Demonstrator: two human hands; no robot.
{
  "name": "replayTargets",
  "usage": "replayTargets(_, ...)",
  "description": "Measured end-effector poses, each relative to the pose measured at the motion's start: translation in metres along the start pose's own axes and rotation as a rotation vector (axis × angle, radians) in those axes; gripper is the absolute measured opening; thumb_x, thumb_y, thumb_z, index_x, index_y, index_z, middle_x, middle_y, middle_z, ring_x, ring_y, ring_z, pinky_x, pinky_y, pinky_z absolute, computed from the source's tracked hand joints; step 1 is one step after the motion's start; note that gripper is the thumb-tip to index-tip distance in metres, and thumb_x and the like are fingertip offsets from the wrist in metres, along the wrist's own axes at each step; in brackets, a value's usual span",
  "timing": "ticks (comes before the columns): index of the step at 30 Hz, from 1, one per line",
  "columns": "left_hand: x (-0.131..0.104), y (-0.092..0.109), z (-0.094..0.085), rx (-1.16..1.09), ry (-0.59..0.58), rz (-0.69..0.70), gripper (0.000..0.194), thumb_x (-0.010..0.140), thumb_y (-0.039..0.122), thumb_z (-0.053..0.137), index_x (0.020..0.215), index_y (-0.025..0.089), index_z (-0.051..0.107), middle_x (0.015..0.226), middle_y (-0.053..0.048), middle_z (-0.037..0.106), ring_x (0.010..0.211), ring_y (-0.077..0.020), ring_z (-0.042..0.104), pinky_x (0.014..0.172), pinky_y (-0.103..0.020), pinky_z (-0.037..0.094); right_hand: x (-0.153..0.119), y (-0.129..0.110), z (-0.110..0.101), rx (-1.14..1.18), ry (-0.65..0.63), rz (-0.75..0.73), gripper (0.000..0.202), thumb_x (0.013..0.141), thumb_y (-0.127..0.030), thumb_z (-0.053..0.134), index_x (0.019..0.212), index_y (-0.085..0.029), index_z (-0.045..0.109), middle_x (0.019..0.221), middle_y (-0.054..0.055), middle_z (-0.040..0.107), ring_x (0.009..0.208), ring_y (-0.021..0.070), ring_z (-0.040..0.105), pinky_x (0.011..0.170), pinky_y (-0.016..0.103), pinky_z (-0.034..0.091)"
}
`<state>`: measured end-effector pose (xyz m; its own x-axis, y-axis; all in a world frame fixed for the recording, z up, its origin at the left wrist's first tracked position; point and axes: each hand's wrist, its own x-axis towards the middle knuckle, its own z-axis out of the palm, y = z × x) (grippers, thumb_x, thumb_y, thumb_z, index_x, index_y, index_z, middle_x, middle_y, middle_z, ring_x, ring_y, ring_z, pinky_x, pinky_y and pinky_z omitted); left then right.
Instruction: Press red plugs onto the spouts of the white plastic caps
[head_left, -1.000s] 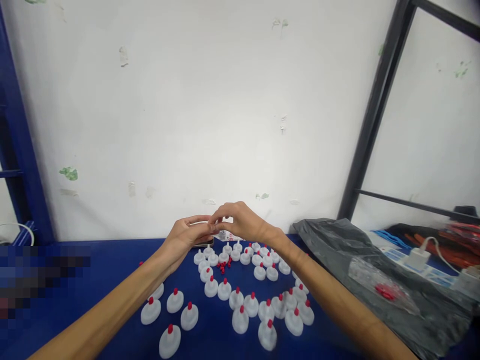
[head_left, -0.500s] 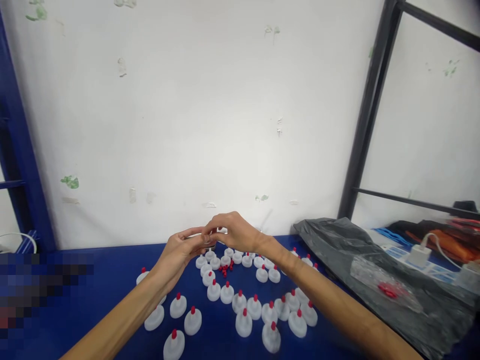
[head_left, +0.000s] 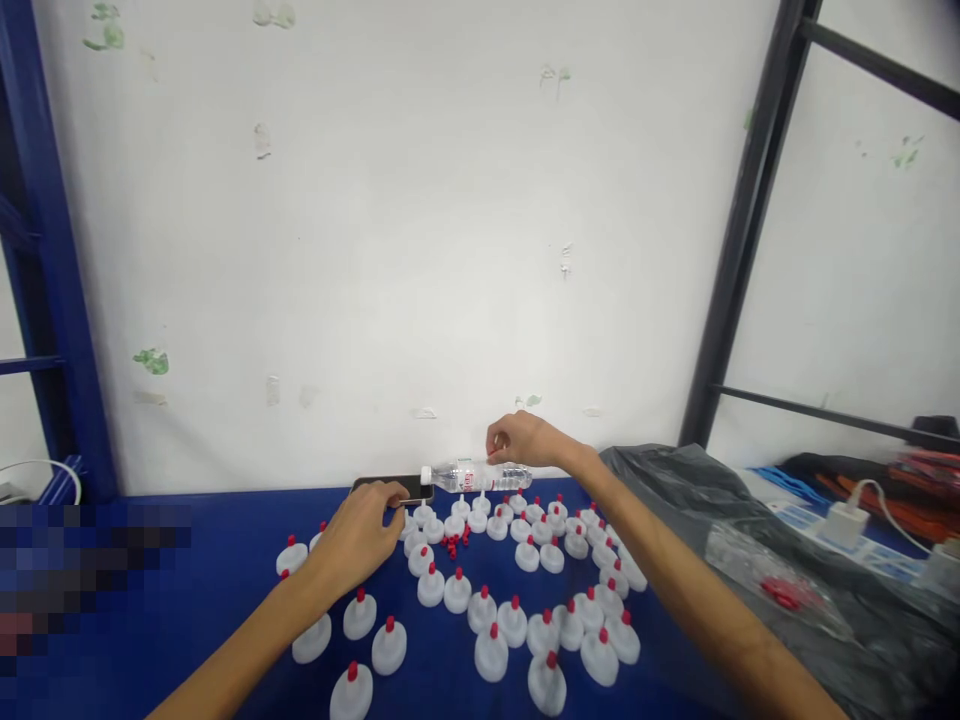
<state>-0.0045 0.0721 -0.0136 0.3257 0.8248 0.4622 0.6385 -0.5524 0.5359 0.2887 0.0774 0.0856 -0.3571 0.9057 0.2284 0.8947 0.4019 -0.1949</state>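
My left hand (head_left: 361, 535) reaches over the left end of a group of white squeeze-bottle lids, its fingers curved and thumb apart, near a bare-tipped lid (head_left: 424, 514). I see nothing held in it. My right hand (head_left: 521, 440) is raised above a clear water bottle (head_left: 476, 476) lying on its side. Thumb and forefinger are pinched on what looks like a small red cap (head_left: 493, 453), mostly hidden. Between the hands lies a pile of small red caps (head_left: 454, 542). Lids with red caps on their spouts (head_left: 458, 592) curve around the pile.
A dark phone (head_left: 414, 489) lies behind my left hand on the blue table (head_left: 202, 600). More red-capped lids (head_left: 389, 647) stand at the front left. On the right lie a black plastic sheet (head_left: 810, 640), a clear bag with red pieces (head_left: 780, 585) and a white charger (head_left: 844, 520).
My hands were together above the lids; now they are apart. The right has moved right over the bottle, the left down toward the lids. The bottle and phone have come into clearer view.
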Motion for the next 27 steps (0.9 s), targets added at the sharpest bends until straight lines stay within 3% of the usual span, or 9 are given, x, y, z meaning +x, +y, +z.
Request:
replayTargets(3,-0.003,-0.008,0.01,0.103,-0.055,0.035,0.03,0.084,0.027,0.054,0.106,0.023,0.074,0.102,-0.011,0.076,0.103,-0.0322,0.067,0.091,-0.044,0.047,-0.004,0.027,-0.006,-0.049,-0.141,0.143,0.016,0.08,-0.03,0.081,0.088,-0.017,0.074,0.088,0.004,0.074,0.084,0.0219,0.07,0.074,0.03,0.052)
replayTargets(8,-0.003,-0.01,0.011,0.22,-0.105,0.049,0.029,0.087,0.024,0.05,0.106,0.022,0.072,0.102,-0.011,0.074,0.102,-0.0316,0.067,0.089,-0.043,0.048,-0.013,0.06,-0.005,-0.072,-0.356,0.348,0.034,0.098,-0.037,0.063,0.124,-0.015,0.062,0.126,0.009,0.063,0.107,0.0244,0.065,0.09,0.043,0.057)
replayTargets(14,-0.001,-0.012,0.008,0.272,-0.147,0.024,0.019,0.086,0.023,0.051,0.099,0.023,0.065,0.098,-0.007,0.071,0.097,-0.0281,0.066,0.084,-0.039,0.048,-0.011,0.071,0.012,-0.02,-0.505,0.497,0.036,0.096,-0.036,0.066,0.126,-0.017,0.061,0.127,0.009,0.062,0.109,0.0259,0.065,0.089,0.043,0.057)
replayTargets(20,-0.001,-0.018,0.012,0.268,-0.196,-0.047,0.023,0.076,0.022,0.062,0.099,0.025,0.057,0.095,-0.003,0.07,0.088,-0.024,0.068,0.071,-0.031,0.046,-0.009,0.068,0.016,-0.015,-0.584,0.48,0.036,0.096,-0.036,0.065,0.126,-0.017,0.061,0.127,0.009,0.062,0.109,0.0251,0.065,0.089,0.043,0.057)
replayTargets(24,0.0,-0.018,0.011,0.264,-0.203,-0.05,0.023,0.075,0.018,0.061,0.097,0.025,0.057,0.089,-0.001,0.07,0.082,-0.0224,0.068,0.07,-0.031,0.046,-0.011,0.064,0.003,-0.065,-0.525,0.417,0.035,0.097,-0.036,0.064,0.126,-0.017,0.061,0.128,0.009,0.062,0.108,0.0249,0.065,0.09,0.044,0.057)
replayTargets(27,0.0,-0.012,0.009,0.272,-0.17,-0.041,0.029,0.078,0.018,0.058,0.106,0.022,0.061,0.098,-0.005,0.071,0.087,-0.0243,0.068,0.075,-0.033,0.048,-0.009,0.044,-0.002,-0.045,-0.457,0.277,0.032,0.092,-0.034,0.071,0.118,-0.016,0.067,0.12,0.008,0.068,0.106,0.0235,0.066,0.089,0.038,0.056)
